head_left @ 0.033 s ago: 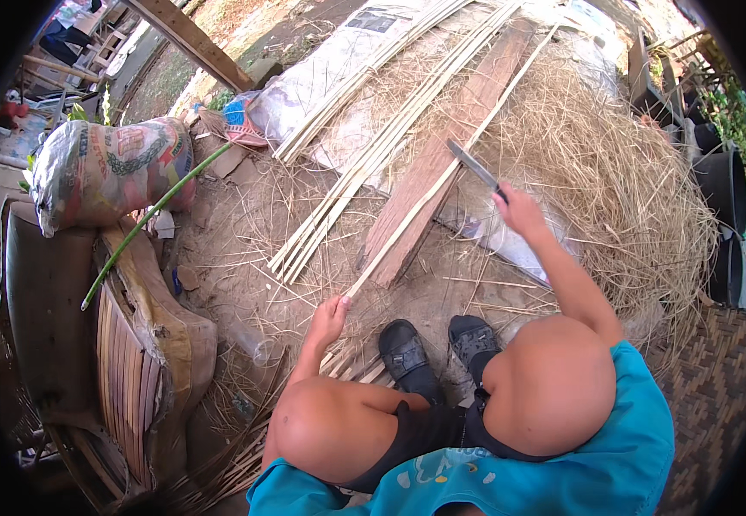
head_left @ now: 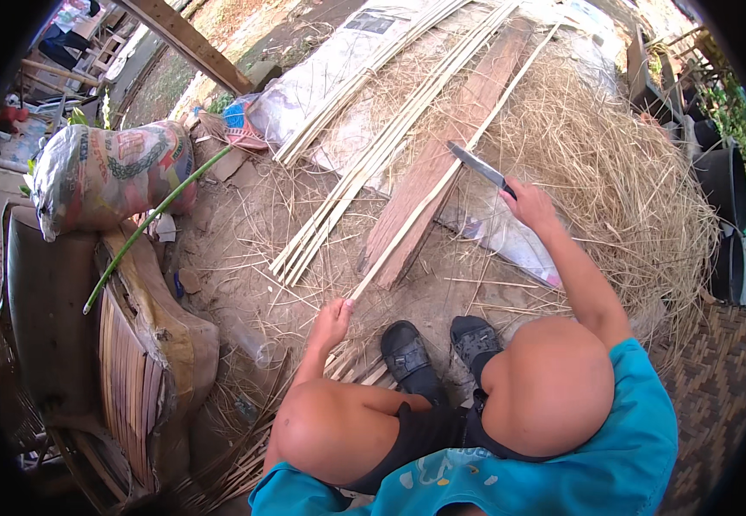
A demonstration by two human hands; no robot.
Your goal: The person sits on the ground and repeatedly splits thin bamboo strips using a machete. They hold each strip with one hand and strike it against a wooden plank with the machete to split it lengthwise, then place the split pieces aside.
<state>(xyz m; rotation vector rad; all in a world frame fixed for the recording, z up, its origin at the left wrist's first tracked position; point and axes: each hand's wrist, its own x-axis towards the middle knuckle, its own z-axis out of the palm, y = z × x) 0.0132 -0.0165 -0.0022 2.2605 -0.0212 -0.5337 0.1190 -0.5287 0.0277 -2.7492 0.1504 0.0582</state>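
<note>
A long, pale bamboo strip [head_left: 420, 206] lies lengthwise along a brown wooden plank [head_left: 429, 163]. Its near end is pinched in my left hand [head_left: 332, 322], just short of the plank's near edge. My right hand [head_left: 529, 205] is closed round the dark handle of a knife [head_left: 479, 168]. The blade points to the far left, its tip end meeting the strip over the plank's right edge. From this view I cannot tell whether the blade cuts into the strip or only rests against it.
Several split strips [head_left: 351, 191] lie left of the plank. Curly shavings [head_left: 614, 163] heap up on the right. A stuffed sack [head_left: 115, 172] and a green stalk [head_left: 158, 206] rest on worn furniture [head_left: 162, 335] at left. A woven mat [head_left: 709, 396] spreads at lower right.
My right hand has shifted slightly right and down, with the knife blade turned a little. The left hand and the strip's near end are marginally farther right.
</note>
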